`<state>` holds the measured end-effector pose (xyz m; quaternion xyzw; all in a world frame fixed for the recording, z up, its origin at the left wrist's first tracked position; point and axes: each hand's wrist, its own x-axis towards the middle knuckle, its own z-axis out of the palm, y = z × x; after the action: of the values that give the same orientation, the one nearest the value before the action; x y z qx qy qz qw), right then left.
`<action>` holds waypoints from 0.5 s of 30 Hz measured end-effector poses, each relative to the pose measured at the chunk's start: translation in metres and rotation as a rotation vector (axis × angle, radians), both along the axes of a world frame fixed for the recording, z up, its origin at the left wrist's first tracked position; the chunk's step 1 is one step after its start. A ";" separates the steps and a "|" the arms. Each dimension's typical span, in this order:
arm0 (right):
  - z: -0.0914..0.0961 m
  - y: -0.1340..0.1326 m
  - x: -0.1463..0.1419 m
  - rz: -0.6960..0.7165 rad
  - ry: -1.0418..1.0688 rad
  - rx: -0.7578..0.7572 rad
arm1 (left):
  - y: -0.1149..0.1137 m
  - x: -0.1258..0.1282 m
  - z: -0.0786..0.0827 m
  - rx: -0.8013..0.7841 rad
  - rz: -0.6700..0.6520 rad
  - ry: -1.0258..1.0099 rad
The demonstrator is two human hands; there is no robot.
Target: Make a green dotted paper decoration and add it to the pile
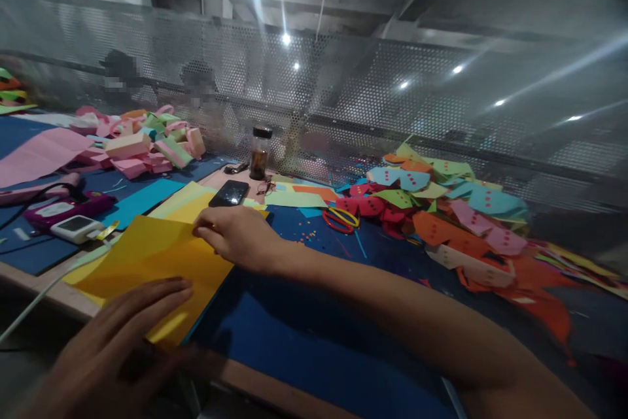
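An orange-yellow sheet of paper [157,255] lies bent over other coloured sheets at the table's left front. Its far right part is pinched between the thumb and curled fingers of my right hand [240,236], whose arm reaches across from the right. My left hand [122,327] is at the sheet's near edge, slightly blurred, with its fingers stretched out over the paper. Whether its thumb touches the paper is unclear. Paler yellow sheets [184,200] and a blue sheet [144,200] lie beneath and behind.
A black phone [229,193], a lidded jar [260,154] and scissors [341,219] lie beyond my hands. Folded paper pieces are heaped at left [130,144] and cut, dotted paper shapes at right [441,203]. A white cabled device [76,228] sits left. A perforated metal screen [343,99] stands behind.
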<state>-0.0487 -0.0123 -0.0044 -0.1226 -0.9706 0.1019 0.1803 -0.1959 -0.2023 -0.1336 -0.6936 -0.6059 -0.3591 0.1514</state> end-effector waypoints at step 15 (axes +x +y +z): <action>0.013 -0.008 0.001 0.071 0.174 0.011 | 0.015 -0.001 0.005 -0.231 -0.089 0.138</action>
<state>-0.0476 -0.0201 0.0085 -0.0778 -0.9556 0.1131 0.2609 -0.1968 -0.1872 -0.1286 -0.7556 -0.5999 -0.2448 0.0960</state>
